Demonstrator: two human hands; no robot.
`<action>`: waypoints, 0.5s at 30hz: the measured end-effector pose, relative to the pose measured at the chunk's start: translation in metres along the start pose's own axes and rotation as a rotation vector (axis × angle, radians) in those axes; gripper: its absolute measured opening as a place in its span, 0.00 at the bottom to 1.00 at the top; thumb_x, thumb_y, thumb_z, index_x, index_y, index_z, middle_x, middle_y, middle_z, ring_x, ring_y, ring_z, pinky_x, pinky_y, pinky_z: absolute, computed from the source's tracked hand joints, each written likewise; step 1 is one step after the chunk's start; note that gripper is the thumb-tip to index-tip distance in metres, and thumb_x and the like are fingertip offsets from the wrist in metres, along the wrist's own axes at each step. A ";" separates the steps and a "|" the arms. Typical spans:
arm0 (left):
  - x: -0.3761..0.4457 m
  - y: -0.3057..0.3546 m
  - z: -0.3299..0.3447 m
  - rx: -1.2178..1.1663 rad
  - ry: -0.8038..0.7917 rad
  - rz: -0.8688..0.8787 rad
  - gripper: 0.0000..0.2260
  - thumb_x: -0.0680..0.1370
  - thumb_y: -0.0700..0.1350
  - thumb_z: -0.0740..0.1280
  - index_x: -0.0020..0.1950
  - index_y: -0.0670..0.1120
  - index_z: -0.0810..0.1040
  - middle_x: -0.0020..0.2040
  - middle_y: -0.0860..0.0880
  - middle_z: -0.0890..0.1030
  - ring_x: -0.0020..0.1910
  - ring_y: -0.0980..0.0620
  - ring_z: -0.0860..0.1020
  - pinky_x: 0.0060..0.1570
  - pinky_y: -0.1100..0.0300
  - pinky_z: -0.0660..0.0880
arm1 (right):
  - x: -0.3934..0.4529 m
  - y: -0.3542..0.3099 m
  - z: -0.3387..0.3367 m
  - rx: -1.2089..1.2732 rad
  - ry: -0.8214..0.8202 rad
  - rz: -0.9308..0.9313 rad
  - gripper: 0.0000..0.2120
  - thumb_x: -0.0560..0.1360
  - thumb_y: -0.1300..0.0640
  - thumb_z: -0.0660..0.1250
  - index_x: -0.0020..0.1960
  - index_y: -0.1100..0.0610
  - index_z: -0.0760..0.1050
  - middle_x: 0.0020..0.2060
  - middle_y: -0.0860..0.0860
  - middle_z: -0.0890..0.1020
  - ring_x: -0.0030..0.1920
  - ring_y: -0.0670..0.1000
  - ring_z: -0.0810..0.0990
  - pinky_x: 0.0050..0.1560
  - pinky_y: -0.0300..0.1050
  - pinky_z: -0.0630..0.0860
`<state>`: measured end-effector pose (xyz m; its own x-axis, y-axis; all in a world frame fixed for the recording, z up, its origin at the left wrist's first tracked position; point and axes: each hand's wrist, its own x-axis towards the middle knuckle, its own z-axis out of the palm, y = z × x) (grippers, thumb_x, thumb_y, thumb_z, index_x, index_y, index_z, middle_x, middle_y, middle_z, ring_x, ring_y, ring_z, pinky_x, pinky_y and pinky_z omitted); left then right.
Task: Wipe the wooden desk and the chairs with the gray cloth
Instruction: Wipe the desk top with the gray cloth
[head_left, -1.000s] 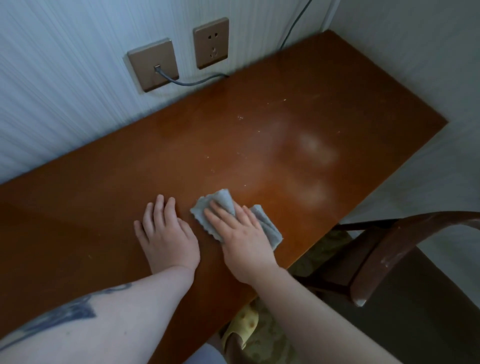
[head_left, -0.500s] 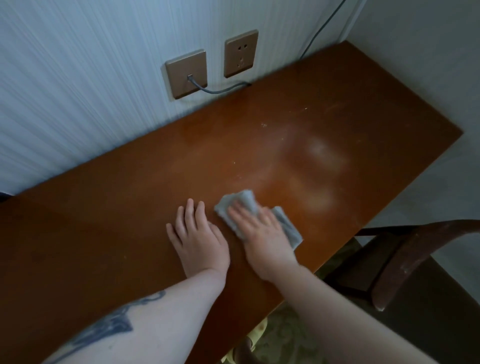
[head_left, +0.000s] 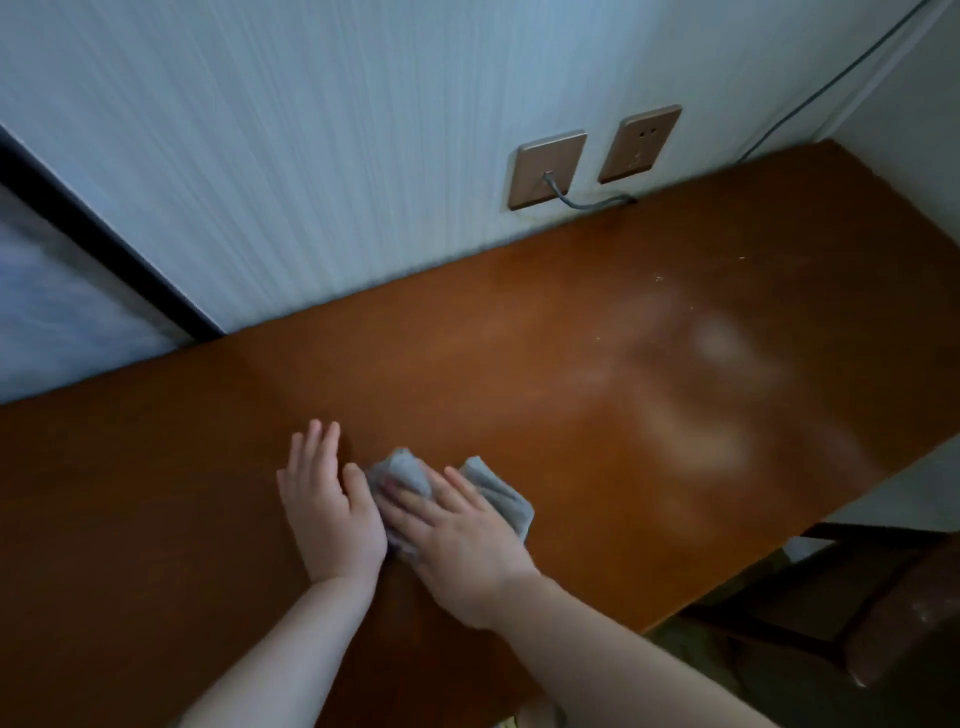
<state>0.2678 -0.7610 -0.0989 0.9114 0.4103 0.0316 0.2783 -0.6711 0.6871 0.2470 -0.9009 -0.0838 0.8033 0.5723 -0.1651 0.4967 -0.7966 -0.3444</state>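
On the wooden counter (head_left: 545, 364) the right hand (head_left: 462, 540) presses the gray cloth (head_left: 498, 491) under flat, straight fingers, touching the left hand (head_left: 330, 512), which rests flat, holding nothing

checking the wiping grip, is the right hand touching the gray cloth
Touching: the head view shows the right hand lying flat on the gray cloth, fingers pressing it against the wooden desk.

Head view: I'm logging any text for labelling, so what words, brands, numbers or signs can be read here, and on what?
None can be read.
Two wall plates: no lettering visible.
Gray cloth, wooden desk, chair: no print or label visible.
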 end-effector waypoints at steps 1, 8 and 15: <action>0.001 -0.004 -0.001 0.043 -0.013 0.002 0.21 0.80 0.45 0.53 0.71 0.45 0.70 0.74 0.48 0.66 0.76 0.50 0.57 0.75 0.49 0.48 | 0.009 0.010 -0.003 -0.011 0.044 0.098 0.26 0.81 0.48 0.49 0.79 0.48 0.52 0.77 0.45 0.57 0.78 0.53 0.45 0.73 0.48 0.34; -0.001 0.000 0.007 0.256 -0.090 0.045 0.18 0.82 0.45 0.57 0.72 0.47 0.69 0.75 0.49 0.65 0.76 0.50 0.57 0.76 0.50 0.49 | -0.007 0.006 -0.002 -0.030 0.161 0.437 0.27 0.80 0.46 0.47 0.78 0.49 0.53 0.76 0.46 0.60 0.77 0.54 0.50 0.77 0.54 0.46; 0.003 0.011 0.016 0.177 -0.060 0.036 0.18 0.80 0.41 0.61 0.70 0.45 0.71 0.75 0.47 0.65 0.75 0.47 0.58 0.75 0.46 0.50 | 0.026 0.050 -0.024 0.001 0.094 0.247 0.27 0.82 0.52 0.54 0.79 0.48 0.50 0.78 0.45 0.53 0.78 0.54 0.45 0.71 0.45 0.29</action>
<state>0.2780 -0.7769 -0.1032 0.9366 0.3502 0.0063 0.2897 -0.7846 0.5481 0.3006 -0.9303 -0.0832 0.9272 0.3396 -0.1582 0.2813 -0.9099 -0.3048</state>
